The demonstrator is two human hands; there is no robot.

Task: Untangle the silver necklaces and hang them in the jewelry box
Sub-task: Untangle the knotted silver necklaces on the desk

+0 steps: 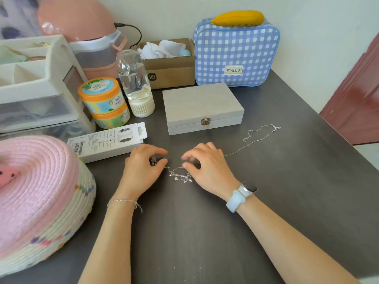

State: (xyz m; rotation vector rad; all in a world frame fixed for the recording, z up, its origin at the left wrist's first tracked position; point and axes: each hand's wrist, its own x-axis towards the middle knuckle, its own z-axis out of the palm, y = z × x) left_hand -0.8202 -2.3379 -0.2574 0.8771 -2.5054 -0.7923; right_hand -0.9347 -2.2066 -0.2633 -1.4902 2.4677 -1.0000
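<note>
A tangle of silver necklaces (181, 176) lies on the dark grey table (266, 201) between my hands. One thin chain (254, 141) runs from it to the right and loops back near the box. My left hand (143, 169) pinches a clasp end of chain between thumb and forefinger. My right hand (207, 165) has curled fingers pinching the chain just above the tangle. The grey jewelry box (202, 106) stands closed behind my hands, its brass latch facing me.
A white product package (108, 141) lies left of my left hand. A pink-lidded woven basket (39, 197) fills the left front. Orange jars (104, 102), a clear bottle (137, 83), a cardboard box (170, 64) and a blue checked bag (235, 52) stand behind.
</note>
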